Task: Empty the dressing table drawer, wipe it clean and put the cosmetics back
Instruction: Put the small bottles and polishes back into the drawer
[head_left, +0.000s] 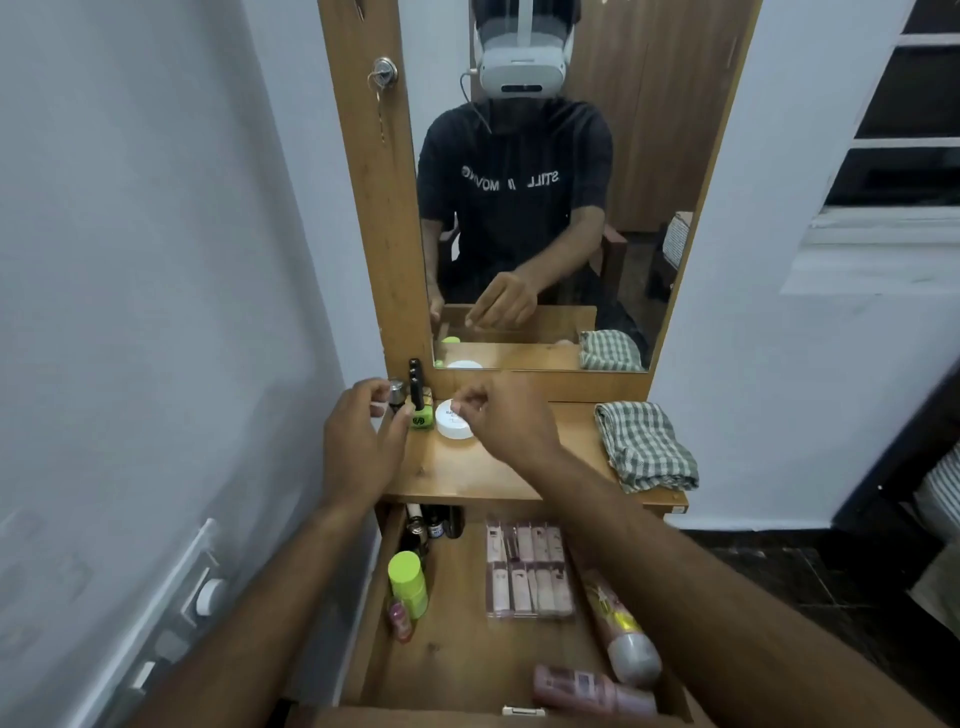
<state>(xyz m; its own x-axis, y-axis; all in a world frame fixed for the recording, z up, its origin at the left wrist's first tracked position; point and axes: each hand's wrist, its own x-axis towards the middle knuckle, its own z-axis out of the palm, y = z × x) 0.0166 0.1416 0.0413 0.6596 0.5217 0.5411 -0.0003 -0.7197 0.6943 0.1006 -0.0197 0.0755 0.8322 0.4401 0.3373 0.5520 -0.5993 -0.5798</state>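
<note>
The wooden drawer (467, 654) is pulled out below the dressing table top (493, 467). Inside it lie a lime-capped bottle (408, 582), a small pink bottle (400, 621), several dark little bottles (431, 525), a clear case of pink tubes (527, 571), a pink spray can with a grey cap (618, 623) and a pink tube (592, 688). On the top stand a silver-capped bottle (397, 395), a green nail polish (421, 413) and a white jar (451, 423). My left hand (363, 441) hovers with curved fingers beside the silver-capped bottle. My right hand (501, 415) hangs loosely curled just over the white jar, holding nothing.
A folded green-checked cloth (644, 447) lies at the right end of the top. The mirror (530, 208) rises behind it. A white wall with a switch plate (202, 587) is close on the left. Dark furniture (914, 467) stands at the right.
</note>
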